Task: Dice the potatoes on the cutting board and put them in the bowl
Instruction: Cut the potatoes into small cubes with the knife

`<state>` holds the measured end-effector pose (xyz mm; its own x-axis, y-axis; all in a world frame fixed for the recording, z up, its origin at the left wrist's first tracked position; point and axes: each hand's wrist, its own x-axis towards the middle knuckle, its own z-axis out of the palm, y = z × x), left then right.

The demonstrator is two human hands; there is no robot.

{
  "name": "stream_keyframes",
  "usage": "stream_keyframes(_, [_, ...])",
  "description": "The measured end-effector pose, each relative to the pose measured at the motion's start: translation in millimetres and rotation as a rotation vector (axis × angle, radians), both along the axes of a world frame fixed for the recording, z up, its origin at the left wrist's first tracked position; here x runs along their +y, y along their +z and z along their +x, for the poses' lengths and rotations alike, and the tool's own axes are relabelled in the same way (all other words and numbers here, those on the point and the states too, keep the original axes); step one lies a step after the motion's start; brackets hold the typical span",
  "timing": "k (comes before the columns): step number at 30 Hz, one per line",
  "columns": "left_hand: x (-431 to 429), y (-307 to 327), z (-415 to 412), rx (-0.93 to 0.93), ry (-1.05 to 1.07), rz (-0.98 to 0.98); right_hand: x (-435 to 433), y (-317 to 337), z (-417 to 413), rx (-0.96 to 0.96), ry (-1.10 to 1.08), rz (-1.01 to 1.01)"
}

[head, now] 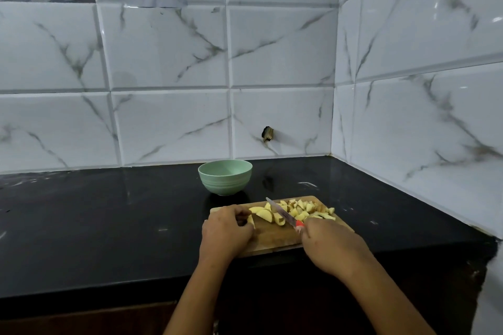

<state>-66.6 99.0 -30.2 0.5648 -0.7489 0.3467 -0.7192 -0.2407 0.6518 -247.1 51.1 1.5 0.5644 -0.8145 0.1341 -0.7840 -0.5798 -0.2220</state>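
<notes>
We judge the potato wedges (265, 214) firm but wet-slick: left hand (227, 227) pins one with curled fingers on the cutting board (275, 239), right hand (328, 243) grips the red-handled knife (281, 211).

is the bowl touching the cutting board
Apart. The head view shows a strip of black counter between the green bowl and the far edge of the cutting board.

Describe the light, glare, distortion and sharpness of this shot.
Head view: dim, cool light overall; the glossy black counter mirrors the tiles faintly; small bright glints sit on the right wall; the wide lens bows the tile lines near the edges; the knife and potatoes look soft, fine detail lost.
</notes>
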Motion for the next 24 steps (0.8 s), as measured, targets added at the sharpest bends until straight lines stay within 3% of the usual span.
stream_keyframes(7, [1.0,5.0,-3.8,-0.135,-0.074,0.083,-12.4,-8.3,-1.4,-0.120,-0.032,-0.078])
stream_keyframes(11, [-3.1,7.7,-11.3,-0.031,-0.245,0.031,-17.9,-10.2,-7.6,-0.201,-0.009,-0.029])
stream_keyframes(14, [-11.7,12.7,-21.4,-0.059,-0.317,0.010,-23.6,-9.0,-13.7,-0.262,0.010,-0.012])
stream_keyframes(18, [-13.9,9.9,-21.7,-0.152,-0.290,-0.043,-21.6,-7.6,-18.6,-0.290,0.025,0.015])
stream_keyframes(24, [-21.4,23.2,-14.9,-0.081,-0.206,-0.274,-26.9,-11.0,-23.9,-0.316,0.016,0.048])
